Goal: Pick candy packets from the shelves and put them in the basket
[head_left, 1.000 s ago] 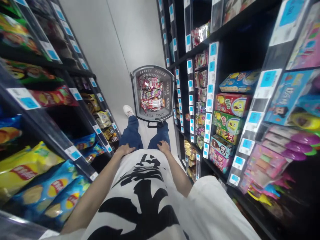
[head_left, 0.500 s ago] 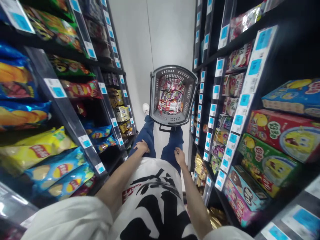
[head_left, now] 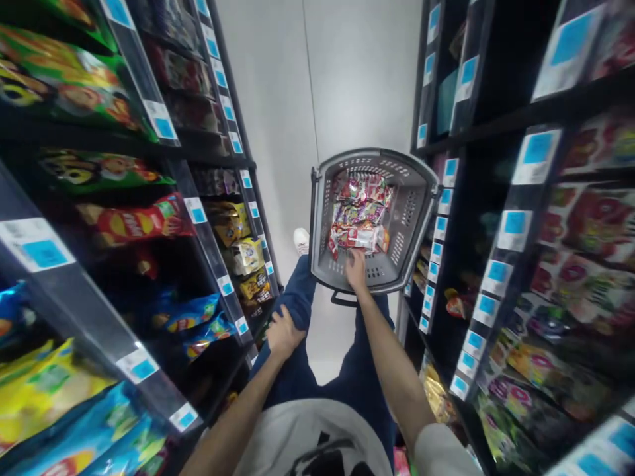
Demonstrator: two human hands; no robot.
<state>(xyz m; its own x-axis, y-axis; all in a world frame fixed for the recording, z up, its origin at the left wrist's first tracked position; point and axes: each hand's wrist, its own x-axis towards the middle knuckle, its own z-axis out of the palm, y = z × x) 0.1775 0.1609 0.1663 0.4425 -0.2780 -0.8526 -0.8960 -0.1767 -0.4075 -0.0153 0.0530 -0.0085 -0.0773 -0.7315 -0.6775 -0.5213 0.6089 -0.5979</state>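
A grey plastic shopping basket [head_left: 323, 264] stands on the floor in front of my legs. Inside it several snack packets [head_left: 361, 213] are laid in rows; the nearest is a red and white packet [head_left: 360, 237]. My right hand [head_left: 355, 270] reaches over the near rim into the basket, fingers bent and apart, just short of that nearest packet. Whether the fingertips touch it I cannot tell. My left hand [head_left: 284, 332] rests open on my left thigh, its fingers spread over the blue trousers [head_left: 296, 296].
Dark shelves flank the narrow aisle. On the left are chip bags [head_left: 133, 225] and yellow packets [head_left: 248, 256]; on the right, fruit-printed packets [head_left: 578, 264]. Price-label rails [head_left: 510, 228] edge the shelves. Pale floor [head_left: 357, 79] stretches beyond the basket.
My right hand has moved from beside my right leg forward into the basket. My left hand stays at the left thigh, its fingers spread wider. The view has dipped closer to the basket.
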